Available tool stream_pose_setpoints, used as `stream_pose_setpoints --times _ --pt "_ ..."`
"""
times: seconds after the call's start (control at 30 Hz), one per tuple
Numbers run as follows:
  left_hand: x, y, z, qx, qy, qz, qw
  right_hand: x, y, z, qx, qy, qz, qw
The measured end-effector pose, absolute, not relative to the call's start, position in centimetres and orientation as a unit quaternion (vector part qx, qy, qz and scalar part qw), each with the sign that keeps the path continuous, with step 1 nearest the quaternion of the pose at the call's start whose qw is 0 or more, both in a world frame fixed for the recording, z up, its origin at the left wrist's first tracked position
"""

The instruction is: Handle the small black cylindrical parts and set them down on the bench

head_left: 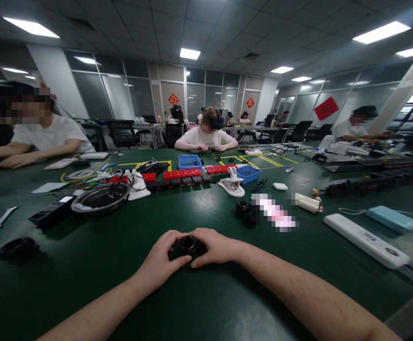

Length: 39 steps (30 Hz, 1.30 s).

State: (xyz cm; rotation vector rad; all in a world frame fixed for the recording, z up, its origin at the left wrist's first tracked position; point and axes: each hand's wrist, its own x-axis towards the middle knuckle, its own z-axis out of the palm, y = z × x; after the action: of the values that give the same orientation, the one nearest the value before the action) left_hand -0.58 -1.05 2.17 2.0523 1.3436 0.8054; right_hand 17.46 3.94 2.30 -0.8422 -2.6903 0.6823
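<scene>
A small black round part point(188, 245) with a ring-shaped opening on top stands upright on the green table in front of me. My left hand point(161, 255) curls round its left side, thumb in front and fingers behind. From the right, my right hand point(214, 247) closes round it in the same way, and the two thumbs nearly meet before it. The part's lower half is partly hidden by my thumbs. Similar black round parts point(242, 209) sit ahead to the right, beside a blurred pink-and-white item point(274, 211).
At left lie another black part point(18, 249), a wrench point(3, 219) and a metal bowl point(74, 206). Red socket strips point(181, 174), blue trays point(248, 176) and a white clip stand point(232, 183) line the middle. A long white device point(364, 240) lies right. Co-workers sit around.
</scene>
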Motion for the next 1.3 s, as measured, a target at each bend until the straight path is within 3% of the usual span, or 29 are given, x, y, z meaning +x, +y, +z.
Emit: stream_pose_setpoints --times 0.33,0.77,1.07,1.3 --pt "-1.0 -0.4 1.6 0.766 0.494 0.271 0.311 17.9 5.2 1.9 -0.272 -0.912 0.291 0.097" --pt "-0.4 -0.5 0.7 0.745 0.547 0.293 0.244 16.2 3.4 1.3 -0.378 -0.916 0.091 0.097" --pt "-1.1 -0.5 1.3 0.777 0.488 0.268 0.293 18.3 5.2 2.4 -0.225 -0.932 0.274 0.072" --pt "-0.9 -0.6 1.5 0.777 0.485 0.267 0.299 18.1 5.1 1.9 -0.282 -0.904 0.308 0.09"
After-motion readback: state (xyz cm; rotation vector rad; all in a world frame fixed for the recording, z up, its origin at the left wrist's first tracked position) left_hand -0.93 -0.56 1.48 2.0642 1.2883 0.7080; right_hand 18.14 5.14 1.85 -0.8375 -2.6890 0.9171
